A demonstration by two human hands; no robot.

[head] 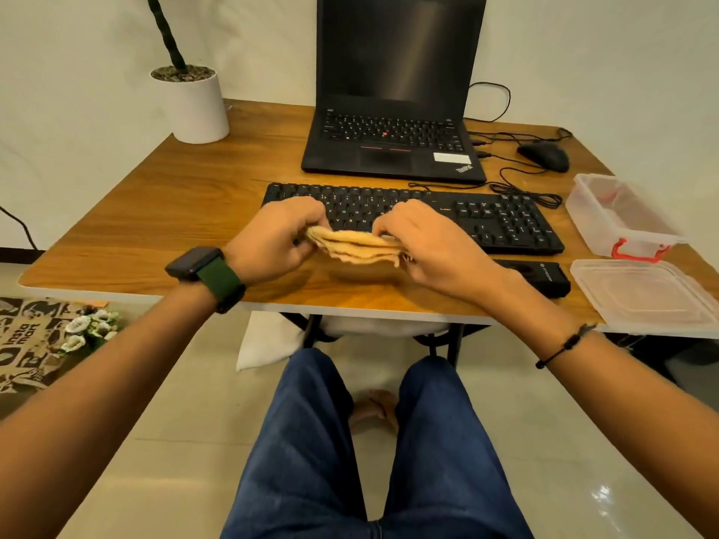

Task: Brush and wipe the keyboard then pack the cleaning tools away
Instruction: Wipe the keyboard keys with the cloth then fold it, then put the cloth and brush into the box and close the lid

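While both hands work above the near edge of a wooden desk (194,196), a person seated in blue jeans (350,461) holds a folded tan cloth (356,247) just in front of a black keyboard (467,215). The left hand (272,243), with a dark watch on a green strap (206,270) at the wrist, pinches the cloth's left end between thumb and fingers. The right hand (428,247), with a thin black bracelet (564,346) on its wrist, is closed around the cloth's right end. The cloth shows several stacked layers and hangs between the two hands, above the desk surface and overlapping the keyboard's front edge from this angle; whether it touches the keys cannot be told.

Behind the keyboard stands an open black laptop (397,110), its screen dark. A black mouse (544,155) and loose black cables (525,188) lie to the right of the laptop. Near the desk's right edge sits an open clear plastic box with red clips (622,215), and its clear lid (642,293) lies flat just in front of it. Between the lid and the right hand lies a small black cleaning tool (541,276), close to the keyboard's front edge. A white plant pot (194,107) stands at the far left corner.
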